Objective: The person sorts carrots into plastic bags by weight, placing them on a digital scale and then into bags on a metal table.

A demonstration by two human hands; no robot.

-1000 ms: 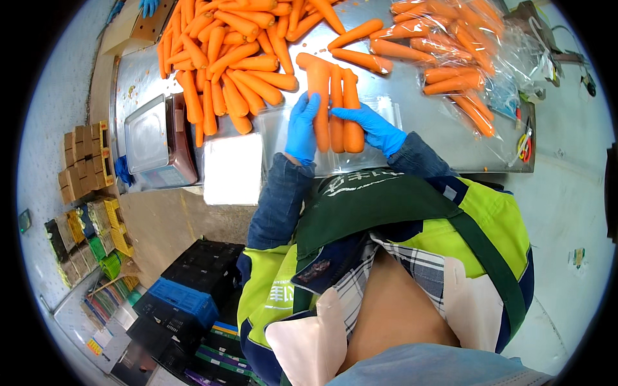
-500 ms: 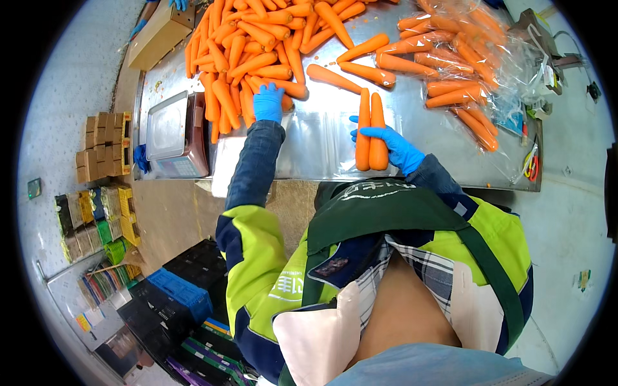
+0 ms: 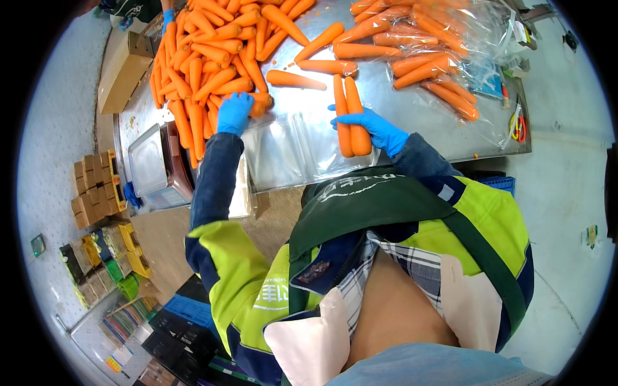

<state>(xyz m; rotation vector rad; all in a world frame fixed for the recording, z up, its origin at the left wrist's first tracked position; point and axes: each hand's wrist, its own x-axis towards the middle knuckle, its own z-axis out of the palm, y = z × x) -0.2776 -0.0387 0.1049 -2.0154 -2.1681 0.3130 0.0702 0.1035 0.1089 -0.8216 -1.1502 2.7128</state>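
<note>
Both hands wore blue gloves and were above the metal table. The right hand held two carrots side by side, with their thin ends pointing away from the person. Its thumb lay across the front of them and the other fingers went behind, so these fingers were clamped on both carrots. Under this pair, the table was partly covered with flat clear plastic bags, which reached toward the left hand.

The left hand was at the near edge of the big carrot pile, and it touched a carrot end there. Its fingers were bent over, but their tips were hidden, so I cannot tell if they were closed on this carrot.

Three loose carrots lay apart between the pile and the filled bags, which were clear and contained more carrots. Scissors with red and yellow handles lay near the right end of the table. On the left, a scale stood just beside the pile, and a cardboard box was farther back.
</note>
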